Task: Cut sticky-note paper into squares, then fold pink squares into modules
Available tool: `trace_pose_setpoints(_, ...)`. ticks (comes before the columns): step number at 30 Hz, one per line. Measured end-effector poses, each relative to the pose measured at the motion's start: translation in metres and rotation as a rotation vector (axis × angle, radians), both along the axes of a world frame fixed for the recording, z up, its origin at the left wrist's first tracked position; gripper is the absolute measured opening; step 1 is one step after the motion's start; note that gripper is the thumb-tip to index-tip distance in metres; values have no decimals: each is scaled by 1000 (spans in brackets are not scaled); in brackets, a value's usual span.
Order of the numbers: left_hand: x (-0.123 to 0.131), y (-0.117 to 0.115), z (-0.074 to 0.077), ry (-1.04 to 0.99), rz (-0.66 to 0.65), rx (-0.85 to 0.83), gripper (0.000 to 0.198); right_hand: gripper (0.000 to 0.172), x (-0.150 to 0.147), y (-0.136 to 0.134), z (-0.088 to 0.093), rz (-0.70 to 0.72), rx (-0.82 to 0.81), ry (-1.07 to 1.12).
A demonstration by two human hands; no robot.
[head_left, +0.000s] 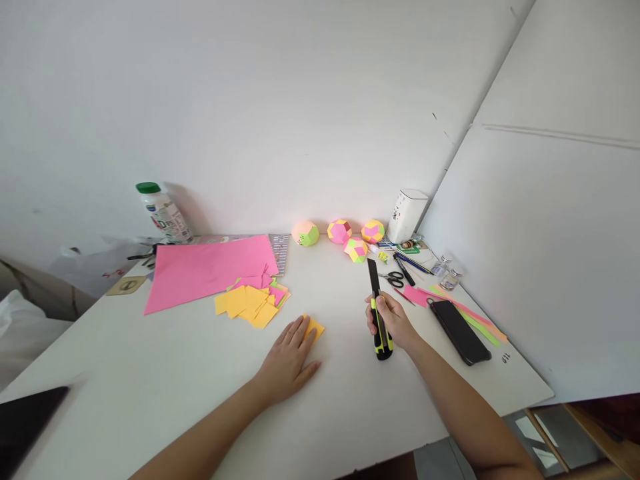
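My left hand lies flat with its fingers stretched out on a small orange paper square near the middle of the white table. To its right, my right hand is closed round a black and yellow-green utility knife, whose dark blade end points away from me. A loose pile of orange paper squares sits just beyond my left hand, at the near edge of a large pink paper sheet.
Several coloured paper balls line the back wall beside a white box. Scissors, pens, small bottles, paper strips and a black phone lie at the right. A green-capped bottle stands back left; a dark tablet lies front left.
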State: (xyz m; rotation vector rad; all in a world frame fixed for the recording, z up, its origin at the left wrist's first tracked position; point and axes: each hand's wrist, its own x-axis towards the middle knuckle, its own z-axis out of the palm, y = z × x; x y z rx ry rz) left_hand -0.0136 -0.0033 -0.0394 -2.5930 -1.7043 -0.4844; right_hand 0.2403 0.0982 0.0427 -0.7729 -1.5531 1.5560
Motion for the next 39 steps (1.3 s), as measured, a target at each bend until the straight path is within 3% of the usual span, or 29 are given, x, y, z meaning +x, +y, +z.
trace_pose_setpoints(7,1,1,1,4,-1,-15,60,32,1,0,-4,-52,-44,-15)
trace_pose_setpoints(25,2,-1,8,-5,3,-46,59,24,-3,2,-1,13,25,-56)
trace_pose_setpoints(33,2,-1,6,-32,4,-35,59,33,1,0,-2,125,13,-30)
trace_pose_setpoints(39,3,-1,8,-40,5,-51,60,34,-1,-6,-1,104,39,-60)
